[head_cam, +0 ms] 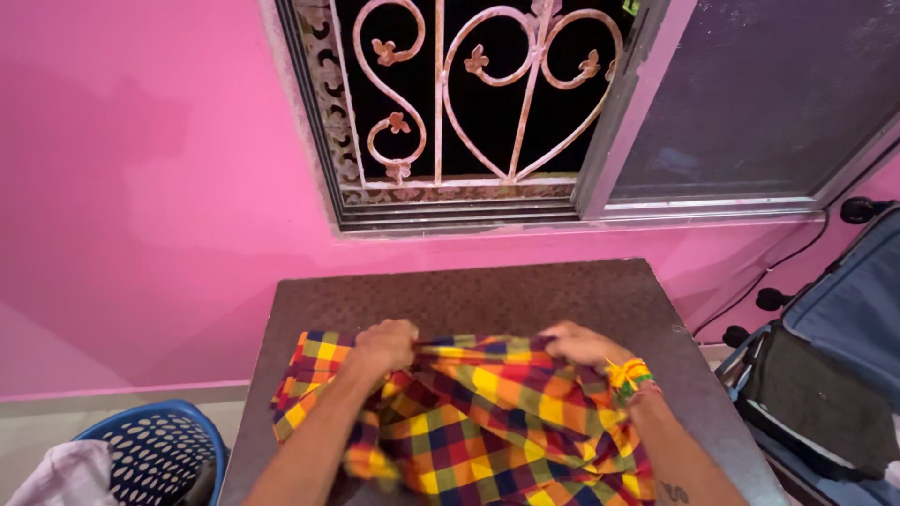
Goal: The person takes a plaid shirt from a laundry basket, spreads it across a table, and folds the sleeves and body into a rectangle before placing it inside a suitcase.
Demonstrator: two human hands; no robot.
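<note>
A checked cloth [478, 422] in yellow, red, orange and dark blue lies bunched on a dark brown table [487, 295]. My left hand [382, 345] is closed on the cloth's far edge, left of centre. My right hand [577, 343] grips the same edge further right; its wrist wears yellow and orange thread bands [628, 375]. Between the two hands the cloth's edge is pulled fairly taut. The near part of the cloth hangs in folds over my forearms.
The table stands against a pink wall [141, 187] under a window with a scrolled metal grille [478, 94]. A blue perforated laundry basket [159, 454] holding a pale garment sits at lower left. An open blue suitcase [834, 384] and a black cable lie at the right.
</note>
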